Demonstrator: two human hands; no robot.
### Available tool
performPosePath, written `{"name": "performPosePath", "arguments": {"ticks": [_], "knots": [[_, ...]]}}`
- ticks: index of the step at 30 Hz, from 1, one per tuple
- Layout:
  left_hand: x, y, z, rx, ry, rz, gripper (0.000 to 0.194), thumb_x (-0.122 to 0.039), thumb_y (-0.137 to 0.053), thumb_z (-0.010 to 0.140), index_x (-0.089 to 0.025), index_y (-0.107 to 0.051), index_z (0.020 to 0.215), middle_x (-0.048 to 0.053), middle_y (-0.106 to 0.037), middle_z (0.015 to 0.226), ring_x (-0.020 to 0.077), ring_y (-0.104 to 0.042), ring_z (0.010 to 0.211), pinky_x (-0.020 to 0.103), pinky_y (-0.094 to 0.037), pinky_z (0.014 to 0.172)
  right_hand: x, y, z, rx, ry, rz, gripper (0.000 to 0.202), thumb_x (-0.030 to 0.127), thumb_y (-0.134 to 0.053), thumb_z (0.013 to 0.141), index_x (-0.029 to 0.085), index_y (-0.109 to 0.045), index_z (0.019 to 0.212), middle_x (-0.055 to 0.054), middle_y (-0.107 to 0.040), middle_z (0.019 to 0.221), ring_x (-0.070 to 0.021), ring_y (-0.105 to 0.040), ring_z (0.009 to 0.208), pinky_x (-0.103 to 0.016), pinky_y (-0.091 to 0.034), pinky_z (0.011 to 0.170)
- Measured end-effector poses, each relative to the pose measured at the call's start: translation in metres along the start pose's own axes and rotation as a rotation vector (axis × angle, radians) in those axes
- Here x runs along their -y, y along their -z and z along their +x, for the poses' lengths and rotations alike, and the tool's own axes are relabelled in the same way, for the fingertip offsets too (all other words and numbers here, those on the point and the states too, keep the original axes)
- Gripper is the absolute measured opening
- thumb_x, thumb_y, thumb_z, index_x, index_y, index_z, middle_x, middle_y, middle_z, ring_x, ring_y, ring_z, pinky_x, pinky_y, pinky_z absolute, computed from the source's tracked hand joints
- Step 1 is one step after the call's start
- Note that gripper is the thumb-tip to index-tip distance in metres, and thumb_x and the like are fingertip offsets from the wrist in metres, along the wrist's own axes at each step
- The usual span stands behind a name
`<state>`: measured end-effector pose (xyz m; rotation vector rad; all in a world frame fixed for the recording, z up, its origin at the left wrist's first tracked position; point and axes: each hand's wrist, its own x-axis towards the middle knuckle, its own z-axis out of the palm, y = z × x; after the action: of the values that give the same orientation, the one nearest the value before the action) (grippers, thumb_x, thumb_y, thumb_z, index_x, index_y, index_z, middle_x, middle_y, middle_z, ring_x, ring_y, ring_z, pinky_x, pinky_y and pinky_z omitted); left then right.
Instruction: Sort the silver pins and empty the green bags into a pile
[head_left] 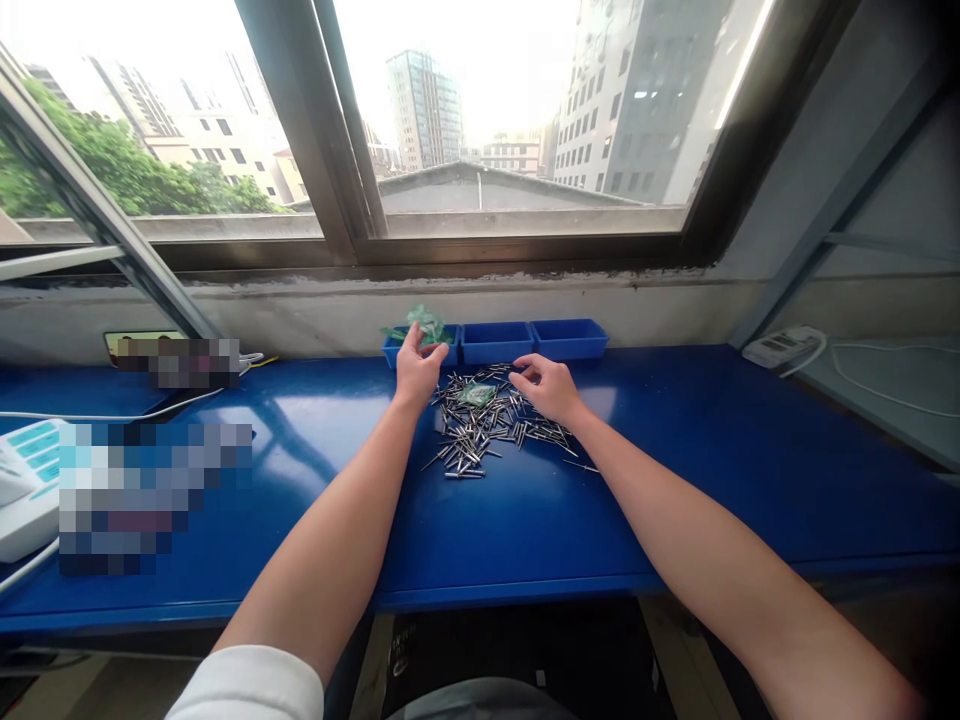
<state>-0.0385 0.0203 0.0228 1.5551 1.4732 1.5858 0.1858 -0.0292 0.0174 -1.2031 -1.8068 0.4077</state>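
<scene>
A loose pile of metal blind rivets (469, 435) lies on the blue tabletop (517, 530). On top of the pile rests a small green-and-clear plastic packet (478, 395). My left hand (418, 372) is at the front of the left blue bin (452, 354), with thumb and fingers apart. Crumpled green plastic packets (424, 322) fill that bin and rise above its rim, just beyond my left fingertips. My right hand (547, 387) hovers at the right side of the rivets, its fingers bent but apart; nothing shows between them.
Beside the left bin stand a middle blue bin (496, 345) and a right blue bin (570, 340), along the wall under the window. A white power strip (30, 485) and cables lie at the left. A white device (784, 347) sits at the far right.
</scene>
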Motion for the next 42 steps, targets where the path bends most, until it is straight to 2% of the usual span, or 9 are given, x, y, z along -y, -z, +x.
{"name": "performPosePath", "arguments": {"ticks": [3,8,12,14,18,20,28,36,42], "knots": [[0.003,0.001,0.002,0.078,0.088,-0.14,0.077,-0.022,-0.064,0.072,-0.018,-0.032,0.141,0.017,-0.032,0.147,0.0212,-0.06,0.104,0.026,-0.053,0.074,-0.003,-0.001,0.0,-0.004,0.017,-0.014,0.029,0.039,-0.057,0.079,0.018,-0.064,0.098,-0.003,-0.07,0.074,-0.0163,-0.063,0.068,-0.027,-0.047,0.065],[0.004,0.001,-0.002,0.083,0.08,-0.099,0.06,-0.022,-0.065,0.07,-0.016,-0.05,0.127,0.014,-0.048,0.136,0.0202,-0.062,0.095,0.028,-0.054,0.071,-0.003,-0.001,0.001,-0.009,0.021,-0.035,0.024,0.036,-0.059,0.078,0.018,-0.067,0.092,-0.003,-0.07,0.074,-0.0169,-0.064,0.068,-0.027,-0.048,0.064],[0.0,0.002,-0.006,0.125,-0.041,0.143,0.036,-0.027,-0.063,0.07,-0.015,-0.065,0.104,0.008,-0.068,0.103,0.019,-0.063,0.086,0.031,-0.051,0.079,-0.004,-0.001,0.001,0.015,0.037,-0.046,0.018,0.032,-0.058,0.078,0.019,-0.069,0.083,-0.004,-0.071,0.077,-0.0175,-0.065,0.072,-0.027,-0.049,0.066],[-0.004,0.002,-0.01,0.215,-0.104,0.297,0.029,-0.032,-0.063,0.07,-0.016,-0.068,0.094,0.005,-0.07,0.09,0.0193,-0.063,0.081,0.031,-0.049,0.081,-0.006,-0.001,0.002,0.023,0.051,-0.049,0.016,0.031,-0.058,0.078,0.019,-0.069,0.08,-0.003,-0.07,0.076,-0.0174,-0.065,0.072,-0.028,-0.05,0.066],[-0.01,-0.001,-0.018,0.459,-0.222,0.513,0.033,-0.042,-0.062,0.07,-0.019,-0.071,0.093,0.006,-0.069,0.095,0.0215,-0.062,0.084,0.03,-0.047,0.08,-0.009,-0.003,0.002,0.047,0.082,-0.074,0.015,0.03,-0.058,0.078,0.02,-0.069,0.079,-0.002,-0.07,0.075,-0.0167,-0.064,0.071,-0.028,-0.049,0.067],[-0.01,-0.002,-0.021,0.502,-0.255,0.605,0.037,-0.046,-0.06,0.07,-0.019,-0.071,0.093,0.008,-0.068,0.097,0.0238,-0.062,0.087,0.031,-0.046,0.08,-0.011,-0.004,0.002,0.061,0.096,-0.1,0.015,0.03,-0.058,0.078,0.02,-0.069,0.08,-0.003,-0.07,0.077,-0.0168,-0.064,0.072,-0.028,-0.049,0.066],[-0.013,-0.006,-0.027,0.484,-0.197,0.783,0.061,-0.068,-0.061,0.059,-0.018,-0.067,0.095,0.01,-0.068,0.093,0.0281,-0.062,0.084,0.03,-0.045,0.067,-0.009,-0.003,0.0,0.083,0.123,-0.177,0.013,0.027,-0.058,0.078,0.021,-0.069,0.082,-0.003,-0.069,0.079,-0.0173,-0.062,0.076,-0.028,-0.048,0.068],[-0.017,-0.009,-0.028,0.457,-0.14,0.622,0.058,-0.044,-0.075,0.053,-0.019,-0.062,0.104,0.004,-0.065,0.084,0.0204,-0.06,0.075,0.027,-0.044,0.062,-0.009,-0.004,0.001,0.093,0.122,-0.184,0.013,0.028,-0.058,0.079,0.021,-0.069,0.082,-0.004,-0.069,0.08,-0.0172,-0.062,0.077,-0.028,-0.048,0.069],[-0.018,-0.01,-0.026,0.401,-0.087,0.429,0.056,-0.037,-0.079,0.05,-0.018,-0.062,0.1,0.002,-0.064,0.079,0.0171,-0.059,0.071,0.027,-0.046,0.064,-0.009,-0.004,0.001,0.099,0.119,-0.178,0.015,0.03,-0.058,0.08,0.02,-0.069,0.083,-0.004,-0.069,0.08,-0.0172,-0.062,0.076,-0.028,-0.048,0.07]]}}
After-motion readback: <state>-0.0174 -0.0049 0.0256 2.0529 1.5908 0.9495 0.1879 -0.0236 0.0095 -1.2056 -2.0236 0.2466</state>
